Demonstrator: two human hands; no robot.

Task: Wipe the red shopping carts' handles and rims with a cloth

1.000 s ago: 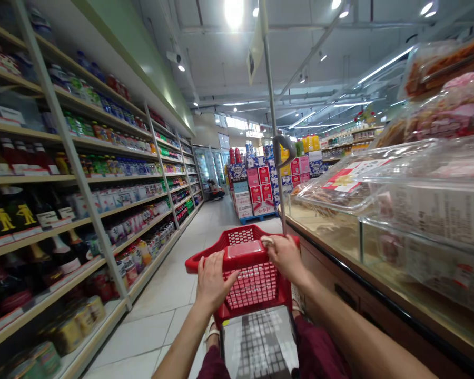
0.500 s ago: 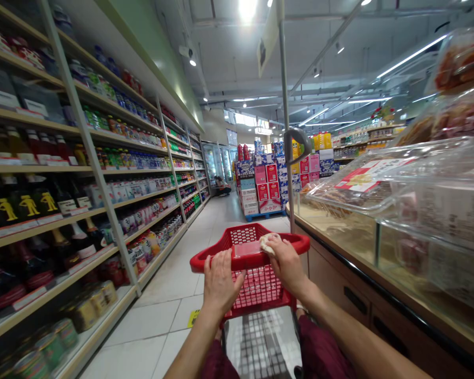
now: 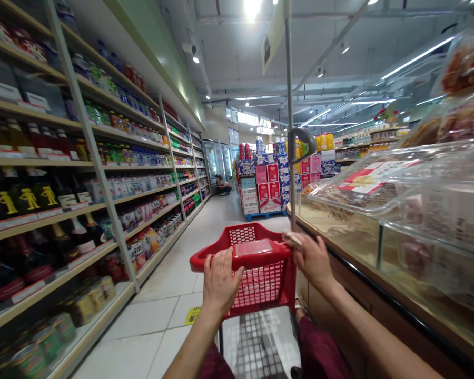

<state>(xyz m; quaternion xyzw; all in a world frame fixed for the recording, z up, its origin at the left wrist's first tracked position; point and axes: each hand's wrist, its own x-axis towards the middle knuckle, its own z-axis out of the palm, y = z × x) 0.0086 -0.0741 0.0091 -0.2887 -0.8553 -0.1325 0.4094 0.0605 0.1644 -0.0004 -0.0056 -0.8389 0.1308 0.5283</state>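
My left arm (image 3: 195, 339) is bare and reaches out in front of me, up and a bit to the right. My left hand (image 3: 218, 284) is palm down. Its fingers (image 3: 218, 259) lie close together and curl over, and the thumb (image 3: 239, 278) pokes out to the right. My right arm (image 3: 369, 323) is bare too and slants up to the left. My right hand (image 3: 314, 266) is bent in a grip.

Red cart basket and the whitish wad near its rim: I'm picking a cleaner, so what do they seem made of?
Red cart basket: probably molded plastic, smooth and slightly glossy, judging by its even color and regular openings.
Whitish wad: likely soft, matte cloth, from its crumpled look; paper is possible.
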